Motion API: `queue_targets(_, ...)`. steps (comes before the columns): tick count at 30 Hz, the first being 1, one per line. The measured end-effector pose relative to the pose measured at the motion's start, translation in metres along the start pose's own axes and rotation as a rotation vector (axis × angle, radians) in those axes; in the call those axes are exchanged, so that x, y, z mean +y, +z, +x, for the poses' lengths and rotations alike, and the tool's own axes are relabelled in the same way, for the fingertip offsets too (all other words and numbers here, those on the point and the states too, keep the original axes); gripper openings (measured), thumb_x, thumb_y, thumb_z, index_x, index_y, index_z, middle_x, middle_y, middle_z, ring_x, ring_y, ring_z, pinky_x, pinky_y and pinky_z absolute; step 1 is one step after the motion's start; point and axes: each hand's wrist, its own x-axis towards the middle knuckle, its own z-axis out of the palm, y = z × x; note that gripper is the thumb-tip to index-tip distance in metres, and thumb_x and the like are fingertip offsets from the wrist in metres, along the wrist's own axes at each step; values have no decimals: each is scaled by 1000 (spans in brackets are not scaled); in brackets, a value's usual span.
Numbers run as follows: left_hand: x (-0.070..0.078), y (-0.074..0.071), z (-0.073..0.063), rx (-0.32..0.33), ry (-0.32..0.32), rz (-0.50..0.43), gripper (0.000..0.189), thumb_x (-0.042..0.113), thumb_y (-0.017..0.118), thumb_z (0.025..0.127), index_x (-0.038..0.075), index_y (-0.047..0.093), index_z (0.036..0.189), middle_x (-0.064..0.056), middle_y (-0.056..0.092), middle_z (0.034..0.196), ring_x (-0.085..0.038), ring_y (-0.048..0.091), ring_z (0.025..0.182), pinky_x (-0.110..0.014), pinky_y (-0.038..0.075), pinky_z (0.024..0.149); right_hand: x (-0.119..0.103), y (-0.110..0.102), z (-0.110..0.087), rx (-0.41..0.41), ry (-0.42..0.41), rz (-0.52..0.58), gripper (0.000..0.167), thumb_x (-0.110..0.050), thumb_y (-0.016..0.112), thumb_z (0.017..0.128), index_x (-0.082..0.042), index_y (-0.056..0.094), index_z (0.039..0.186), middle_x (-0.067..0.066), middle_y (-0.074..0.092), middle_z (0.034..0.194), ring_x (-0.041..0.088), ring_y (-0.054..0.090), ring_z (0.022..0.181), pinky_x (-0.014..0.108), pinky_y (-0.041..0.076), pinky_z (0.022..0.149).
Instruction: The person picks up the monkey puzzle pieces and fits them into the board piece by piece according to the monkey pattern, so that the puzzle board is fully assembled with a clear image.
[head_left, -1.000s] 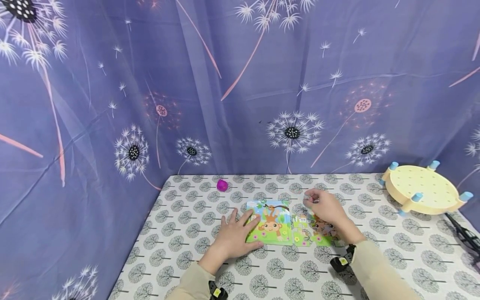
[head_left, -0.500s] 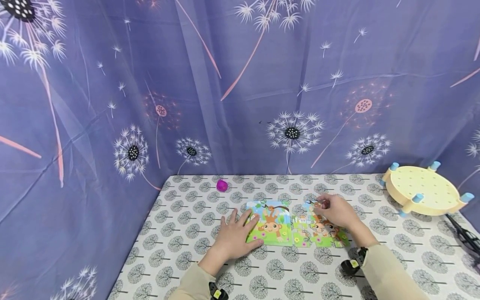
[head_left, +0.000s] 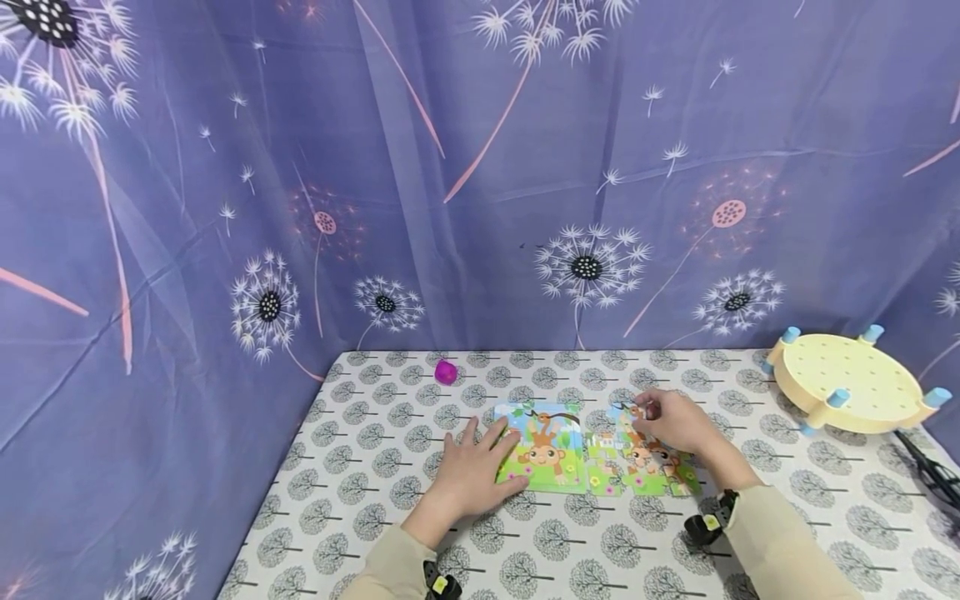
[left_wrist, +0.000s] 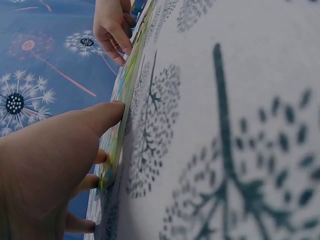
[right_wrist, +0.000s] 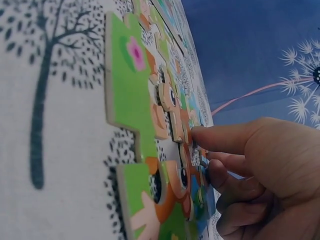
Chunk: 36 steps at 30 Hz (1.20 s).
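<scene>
My left hand rests with spread fingers on the left side of a square picture board showing a cartoon monkey. In the left wrist view, the thumb of that hand lies along the board's edge. Right of the board, several loose jigsaw pieces lie in a partly joined monkey picture. With thumb and curled fingers, my right hand pinches a jigsaw piece at the upper part of these pieces. Seen from the right wrist, the fingers of the right hand mostly hide that piece, and neighbouring pieces show gaps between them.
A small magenta object lies near the table's back left. At the back right stands a pale yellow round stand with blue-tipped legs, and a black item lies below it. A purple dandelion curtain hangs behind the patterned tablecloth.
My right hand has moved right and slightly toward me from above the pieces, uncovering blue-topped pieces at the upper left, then stays there. The left hand has kept its place on the board.
</scene>
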Motion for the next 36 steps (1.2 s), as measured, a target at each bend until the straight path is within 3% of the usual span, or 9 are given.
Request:
queue_targets(7, 0, -4, 2, -19, 3, -23, 76, 77, 40, 98, 38, 34, 163, 0, 26, 171, -50, 27, 150, -81, 31, 106, 1, 1, 0, 44, -15, -40, 47, -19, 78, 91, 3, 62, 129, 5, 59, 87, 17, 49, 59, 32, 45, 52)
queue_targets(13, 2, -8, 3, -35, -10, -29, 80, 77, 41, 97, 33, 36, 163, 0, 27, 170, -49, 27, 150, -80, 32, 106, 3, 4, -5, 124, -44, -84, 46, -23, 81, 90, -2, 65, 127, 13, 67, 108, 18, 61, 77, 39, 54, 67)
queue_targets(16, 2, -8, 4, -34, -11, -30, 80, 78, 42, 96, 33, 37, 162, 1, 28, 170, -49, 27, 150, -80, 33, 106, 5, 5, -8, 139, -58, -81, 43, -25, 81, 91, -5, 65, 127, 13, 69, 112, 17, 64, 82, 40, 56, 70)
queue_targets(24, 1, -6, 4, -33, -16, -52, 79, 78, 42, 96, 35, 36, 163, 3, 24, 171, -51, 25, 150, -81, 30, 107, 11, 6, -13, 169, -97, -48, 33, -17, 75, 97, -11, 63, 127, 3, 69, 97, 15, 57, 62, 33, 48, 56)
queue_targets(32, 5, -9, 7, -45, -21, -13, 76, 78, 38, 98, 39, 33, 163, 1, 23, 171, -55, 27, 148, -80, 31, 107, 17, 5, -15, 178, -132, -60, 33, -18, 73, 99, -10, 63, 129, 1, 71, 100, 12, 58, 60, 31, 48, 55)
queue_targets(36, 5, -9, 7, -40, -22, -10, 76, 78, 38, 97, 39, 35, 162, -1, 24, 171, -55, 28, 147, -80, 32, 106, 18, 4, -16, 174, -144, -53, 31, -18, 71, 100, -11, 64, 129, 3, 72, 100, 13, 57, 56, 31, 46, 49)
